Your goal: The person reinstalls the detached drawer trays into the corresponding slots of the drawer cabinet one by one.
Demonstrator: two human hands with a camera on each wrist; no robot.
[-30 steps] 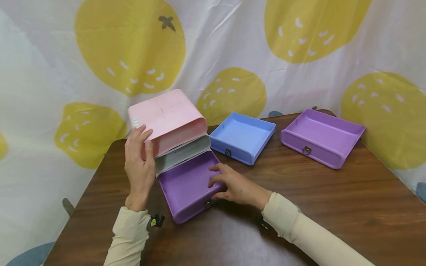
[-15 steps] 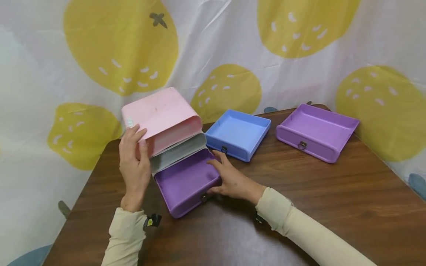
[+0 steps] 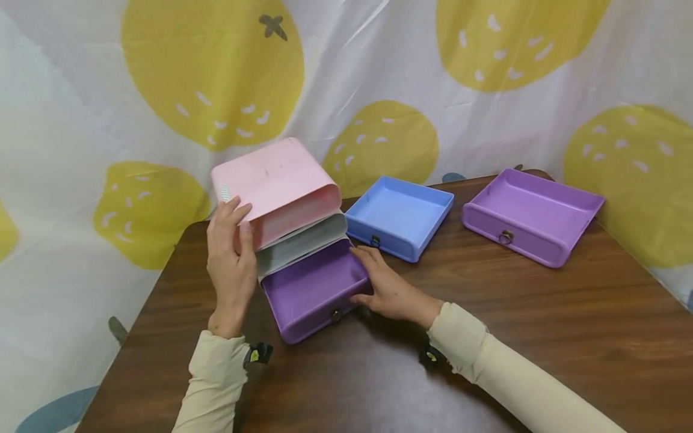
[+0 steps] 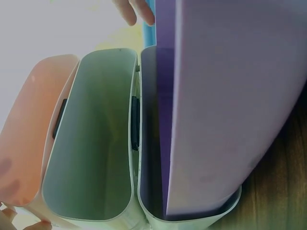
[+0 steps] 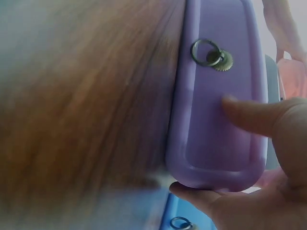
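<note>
A drawer cabinet stands at the middle left of the table, made of a pink shell (image 3: 276, 174) above a grey shell (image 3: 303, 242) and a lower shell with a purple drawer (image 3: 314, 288) partly inside it. My left hand (image 3: 231, 270) holds the pink shell's left front corner, its thumb by the front rim. My right hand (image 3: 392, 288) grips the drawer's right front corner. In the right wrist view, the thumb (image 5: 254, 115) lies on the drawer front beside a ring pull (image 5: 208, 53), with fingers along the side. The left wrist view shows the green-looking middle shell (image 4: 96, 134) hollow.
A blue drawer (image 3: 400, 210) sits just right of the cabinet, and a lighter purple drawer (image 3: 533, 216) lies farther right; both have ring pulls. The brown wooden table (image 3: 487, 307) ends at a fruit-print curtain (image 3: 346, 72) behind.
The purple drawer has slid a little farther into the lower shell. My right hand went from spread fingers over its right edge to gripping that corner. The left hand stays on the pink shell.
</note>
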